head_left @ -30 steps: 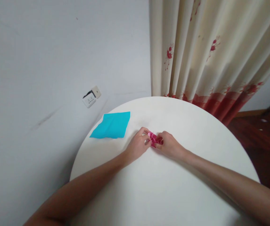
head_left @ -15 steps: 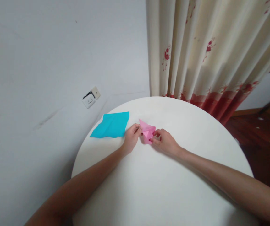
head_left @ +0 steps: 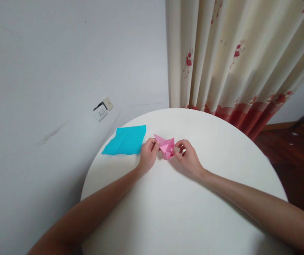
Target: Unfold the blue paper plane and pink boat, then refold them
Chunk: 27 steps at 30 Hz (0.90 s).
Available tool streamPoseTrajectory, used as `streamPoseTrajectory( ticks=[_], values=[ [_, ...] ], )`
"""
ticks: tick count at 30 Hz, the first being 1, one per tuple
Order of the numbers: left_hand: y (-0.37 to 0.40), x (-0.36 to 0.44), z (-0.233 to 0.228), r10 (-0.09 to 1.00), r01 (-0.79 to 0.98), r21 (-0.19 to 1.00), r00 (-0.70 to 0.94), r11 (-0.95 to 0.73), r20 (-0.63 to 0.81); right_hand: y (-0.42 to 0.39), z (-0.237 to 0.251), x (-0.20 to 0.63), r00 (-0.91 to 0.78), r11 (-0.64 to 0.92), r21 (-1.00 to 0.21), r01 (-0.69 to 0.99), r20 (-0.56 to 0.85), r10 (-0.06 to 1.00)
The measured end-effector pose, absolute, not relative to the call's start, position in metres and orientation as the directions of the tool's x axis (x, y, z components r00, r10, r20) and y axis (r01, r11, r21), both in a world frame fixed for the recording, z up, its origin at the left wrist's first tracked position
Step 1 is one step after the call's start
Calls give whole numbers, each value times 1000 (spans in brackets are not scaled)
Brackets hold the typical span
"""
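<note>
A folded piece of pink paper (head_left: 165, 146) is at the middle of the white round table, its pointed corner toward the upper left and a crumpled, partly opened fold at its lower right. My left hand (head_left: 148, 154) pinches its left side between thumb and fingers. On the other side, my right hand (head_left: 189, 157) has its thumb and curled fingers apart, right beside the paper's right edge. Whether the right thumb touches the paper is hard to make out. A sheet of blue paper (head_left: 126, 140) lies flat just left of my left hand.
The white table (head_left: 167, 212) has a curved edge close to the wall on the left. A wall socket (head_left: 100, 112) sits above that edge. Behind the table hangs a cream curtain (head_left: 221, 71) with red flowers and a red hem.
My right fingers have come off the pink paper's right side and spread apart. The paper has turned a little, and its right corner now points up. My left hand keeps its pinch.
</note>
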<state>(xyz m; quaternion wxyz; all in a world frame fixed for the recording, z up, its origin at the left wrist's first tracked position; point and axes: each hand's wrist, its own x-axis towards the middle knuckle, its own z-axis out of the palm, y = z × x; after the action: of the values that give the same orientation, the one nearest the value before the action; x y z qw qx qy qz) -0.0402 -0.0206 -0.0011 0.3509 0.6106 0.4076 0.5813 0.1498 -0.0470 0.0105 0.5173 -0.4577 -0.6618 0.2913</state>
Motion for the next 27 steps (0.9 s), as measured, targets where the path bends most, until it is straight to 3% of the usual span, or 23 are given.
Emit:
streamPoseTrajectory(
  ticks=[4,8,12,18,20,24,27],
  values=[
    [-22,-39,0,876,138,866,26,-480,482,-54,21,152,-190,618,-725,303,589,785],
    [-26,-35,4,885,102,879,40,-466,465,-54,18,154,-335,726,-614,309,644,688],
    [-28,-33,7,903,100,898,44,-429,427,-52,14,153,-367,759,-556,339,664,651],
    [-22,-35,6,933,92,933,-60,-348,354,-60,25,152,-165,784,-583,214,770,617],
    [-21,-36,6,939,91,941,-87,-326,333,-61,29,154,-87,756,-626,192,756,649],
    [-21,-35,7,967,92,970,-99,-224,233,-53,29,157,155,596,-793,125,609,778],
    [-23,-36,6,988,127,983,-65,-134,143,-41,26,160,217,475,-880,-8,463,859]
  ],
)
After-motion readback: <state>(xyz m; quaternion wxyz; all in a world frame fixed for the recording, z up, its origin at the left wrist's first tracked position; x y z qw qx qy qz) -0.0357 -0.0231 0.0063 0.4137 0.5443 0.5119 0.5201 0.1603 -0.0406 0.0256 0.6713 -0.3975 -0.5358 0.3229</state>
